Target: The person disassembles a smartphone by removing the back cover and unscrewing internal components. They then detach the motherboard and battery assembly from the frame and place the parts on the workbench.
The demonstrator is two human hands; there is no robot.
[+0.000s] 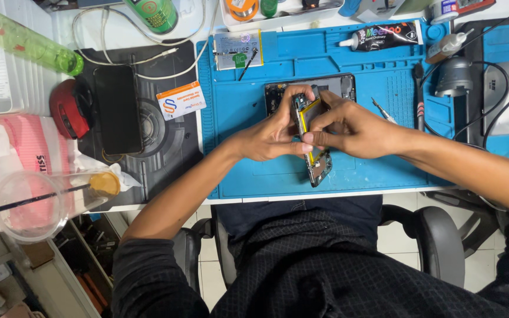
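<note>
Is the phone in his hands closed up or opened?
Opened: the phone, held on edge by both hands, shows bare inner parts and yellow lining.

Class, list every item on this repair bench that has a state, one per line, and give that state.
Opened phone frame with yellow strip: held on edge, in the grip of both hands.
Left hand: closed on the frame.
Right hand: closed on the frame.
Black phone back shell: flat on the blue silicone mat.
Black smartphone: screen dark, lying flat.
Black glue tube: lying down.
</note>
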